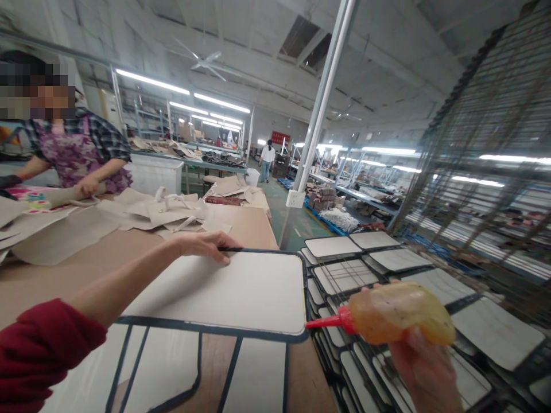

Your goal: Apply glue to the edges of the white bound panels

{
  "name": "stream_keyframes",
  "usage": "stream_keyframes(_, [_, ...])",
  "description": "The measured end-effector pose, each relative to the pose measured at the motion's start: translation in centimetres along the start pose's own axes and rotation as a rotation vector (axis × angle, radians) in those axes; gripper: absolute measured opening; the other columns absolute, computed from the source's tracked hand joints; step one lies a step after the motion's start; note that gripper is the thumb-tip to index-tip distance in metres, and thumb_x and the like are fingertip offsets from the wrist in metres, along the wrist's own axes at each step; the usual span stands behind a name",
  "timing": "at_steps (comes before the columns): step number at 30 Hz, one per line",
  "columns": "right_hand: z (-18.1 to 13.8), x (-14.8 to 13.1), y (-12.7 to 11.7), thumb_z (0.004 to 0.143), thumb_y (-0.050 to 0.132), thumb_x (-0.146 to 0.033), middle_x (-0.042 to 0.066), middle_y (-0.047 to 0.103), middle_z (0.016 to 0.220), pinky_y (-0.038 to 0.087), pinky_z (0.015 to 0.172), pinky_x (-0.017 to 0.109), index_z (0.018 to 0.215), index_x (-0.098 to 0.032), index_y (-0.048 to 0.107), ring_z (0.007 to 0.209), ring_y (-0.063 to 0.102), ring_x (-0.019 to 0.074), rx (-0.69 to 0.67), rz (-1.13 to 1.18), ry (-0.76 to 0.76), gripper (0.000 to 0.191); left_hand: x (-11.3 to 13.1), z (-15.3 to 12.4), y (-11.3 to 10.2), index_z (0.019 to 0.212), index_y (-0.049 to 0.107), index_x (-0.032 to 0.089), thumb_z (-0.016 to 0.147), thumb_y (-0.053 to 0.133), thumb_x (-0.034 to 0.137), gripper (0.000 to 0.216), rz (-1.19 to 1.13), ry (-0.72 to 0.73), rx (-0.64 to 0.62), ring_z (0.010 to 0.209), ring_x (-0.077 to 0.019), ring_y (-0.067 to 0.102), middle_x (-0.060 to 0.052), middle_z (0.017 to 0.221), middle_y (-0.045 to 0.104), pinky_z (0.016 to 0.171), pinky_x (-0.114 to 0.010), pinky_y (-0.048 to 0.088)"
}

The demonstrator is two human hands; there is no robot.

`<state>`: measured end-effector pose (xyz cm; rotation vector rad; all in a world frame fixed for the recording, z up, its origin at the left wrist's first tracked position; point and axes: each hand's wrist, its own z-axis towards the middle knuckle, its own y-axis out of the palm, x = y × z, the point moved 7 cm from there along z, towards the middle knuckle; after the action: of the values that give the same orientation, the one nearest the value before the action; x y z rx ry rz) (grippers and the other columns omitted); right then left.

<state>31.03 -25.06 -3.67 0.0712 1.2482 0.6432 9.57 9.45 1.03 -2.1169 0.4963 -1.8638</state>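
My left hand (pixel 210 245) grips the far edge of a white rectangular panel (pixel 232 292) with a dark blue border, thumb on top and fingers at the rim. In my right hand (pixel 417 355) is a squeeze bottle (pixel 400 312) of yellowish glue-like liquid, lying tilted with its red nozzle (pixel 327 322) pointing left. The nozzle tip meets the panel's right edge near the front corner. A thin yellowish line runs along that right edge. Under the panel lie more white pieces (pixel 253 373) with dark borders on the table.
Wire racks (pixel 344 278) with several white panels stand close on the right. Beige sheets (pixel 86 226) are heaped at the table's left, where a co-worker (pixel 77 149) handles material. A metal post (pixel 316 115) rises beyond the table's far right corner.
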Motion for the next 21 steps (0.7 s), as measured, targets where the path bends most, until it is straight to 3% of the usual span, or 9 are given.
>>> stream_keyframes(6, [-0.7, -0.2, 0.4, 0.058, 0.083, -0.041, 0.013, 0.068, 0.117, 0.051, 0.092, 0.052, 0.125, -0.026, 0.06, 0.108, 0.063, 0.0345, 0.056, 0.008, -0.027, 0.072, -0.5, 0.1, -0.5, 0.112, 0.069, 0.005, 0.069, 0.077, 0.043, 0.058, 0.014, 0.011, 0.019, 0.073, -0.0126, 0.046, 0.0, 0.082, 0.067, 0.063, -0.016, 0.031])
stream_keyframes(10, [-0.5, -1.2, 1.4, 0.054, 0.085, -0.046, 0.013, 0.068, 0.116, 0.046, 0.096, 0.057, 0.12, -0.023, 0.063, 0.109, 0.061, 0.0364, 0.096, 0.04, -0.087, 0.074, -0.6, 0.2, -0.5, 0.105, 0.074, 0.013, 0.068, 0.076, 0.041, 0.046, 0.011, 0.007, 0.026, 0.071, -0.0142, 0.047, -0.001, 0.08, 0.067, 0.062, -0.017, 0.031])
stream_keyframes(14, [0.1, -1.2, 1.6, 0.048, 0.087, -0.045, 0.011, 0.07, 0.111, 0.048, 0.094, 0.056, 0.114, -0.024, 0.065, 0.104, 0.064, 0.0358, 0.115, 0.032, -0.066, 0.073, -0.2, 0.2, -0.3, 0.101, 0.076, 0.013, 0.067, 0.076, 0.038, 0.042, -0.01, 0.0, 0.054, 0.069, -0.0143, 0.048, -0.002, 0.079, 0.066, 0.061, -0.017, 0.03])
stream_keyframes(21, [-0.3, -0.2, 0.1, 0.054, 0.086, -0.041, 0.007, 0.07, 0.112, 0.055, 0.084, 0.05, 0.118, -0.026, 0.064, 0.099, 0.067, 0.0336, 0.105, 0.044, -0.08, 0.07, -0.9, 0.0, -0.5, 0.1, 0.077, 0.013, 0.064, 0.078, 0.033, 0.042, -0.069, 0.002, 0.109, 0.067, -0.0144, 0.05, -0.002, 0.078, 0.068, 0.059, -0.018, 0.031])
